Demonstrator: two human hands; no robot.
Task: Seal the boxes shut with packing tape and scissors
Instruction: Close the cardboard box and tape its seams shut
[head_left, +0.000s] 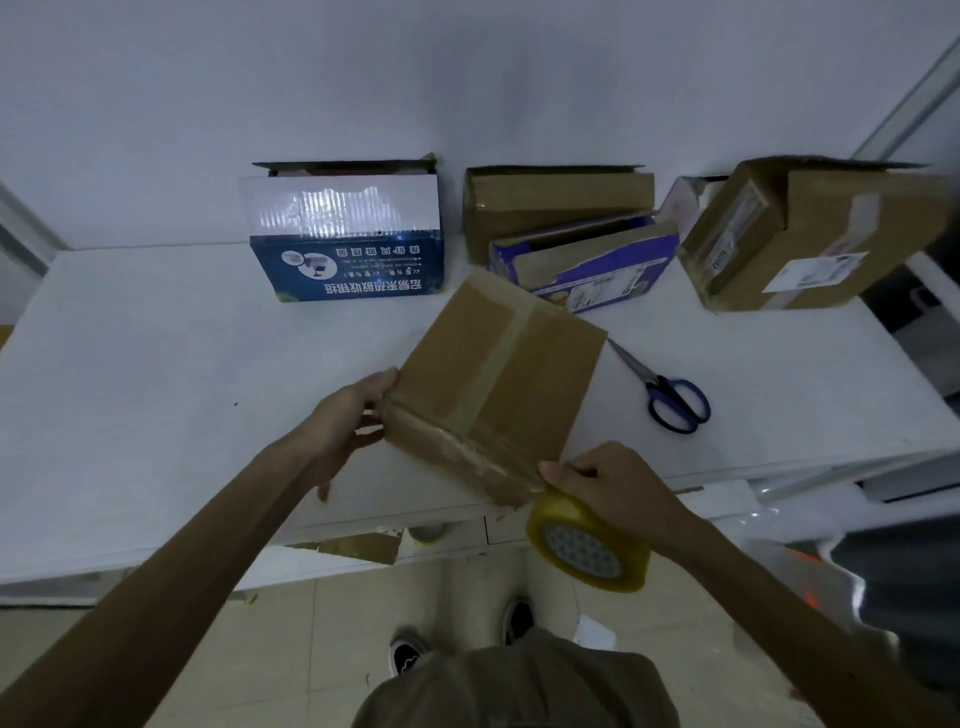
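The brown cardboard box (498, 374) is being held at the near edge of the white table (156, 389), turned so one corner is pointing away. Its taped centre seam is running near to far, leaning right at the far end. The box's near-left corner is being gripped by the left hand (358, 410), thumb on top and fingers down the side. At the near-right corner a strip of tape is being pinched by the right hand (608, 478), fingers curled, with the yellow packing tape roll (587, 545) held just beneath it; how the fingers sit in the core cannot be told. The strip is being laid left to right along the near face. The scissors (670, 395) are lying right of the box, blades pointing far-left at it and blue handles near-right. A cut is probably being set up, and the right hand is the nearer one.
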